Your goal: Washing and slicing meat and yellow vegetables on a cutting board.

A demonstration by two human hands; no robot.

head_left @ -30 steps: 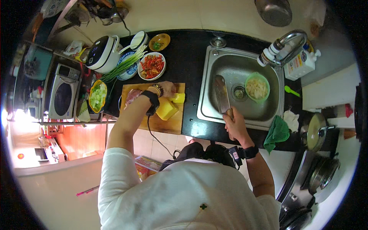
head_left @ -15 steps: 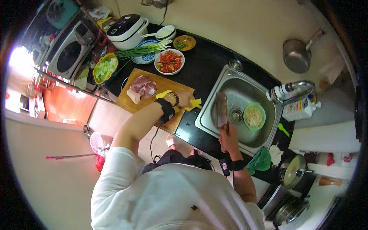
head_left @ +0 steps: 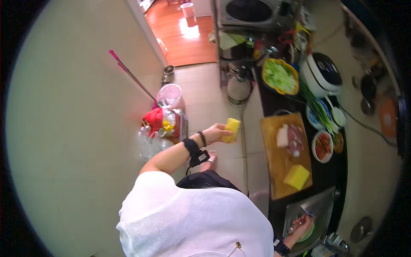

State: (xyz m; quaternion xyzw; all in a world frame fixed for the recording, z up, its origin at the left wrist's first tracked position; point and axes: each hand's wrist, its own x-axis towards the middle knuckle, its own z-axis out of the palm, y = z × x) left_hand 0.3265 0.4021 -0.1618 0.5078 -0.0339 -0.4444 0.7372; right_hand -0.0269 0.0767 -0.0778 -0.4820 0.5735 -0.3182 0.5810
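Note:
My left hand is stretched out over the floor, left of the counter, its fingers closed on a yellow sponge-like block. A second yellow block lies on the near end of the wooden cutting board. Farther up the board are a piece of raw meat and a pale slab beside it. Over the sink at the lower right, my right hand grips a cleaver, its blade partly in view. A green bowl is mostly hidden behind that hand.
Along the counter stand a yellow-rimmed basket of chopped greens, a rice cooker, green onions and a bowl of red chillies. By the left wall are a pink bin, plastic bags and a pink-handled stick.
The view has turned left. My left hand has moved off the cutting board to above the floor with a yellow block, leaving another on the board. My right hand still holds the cleaver over the sink.

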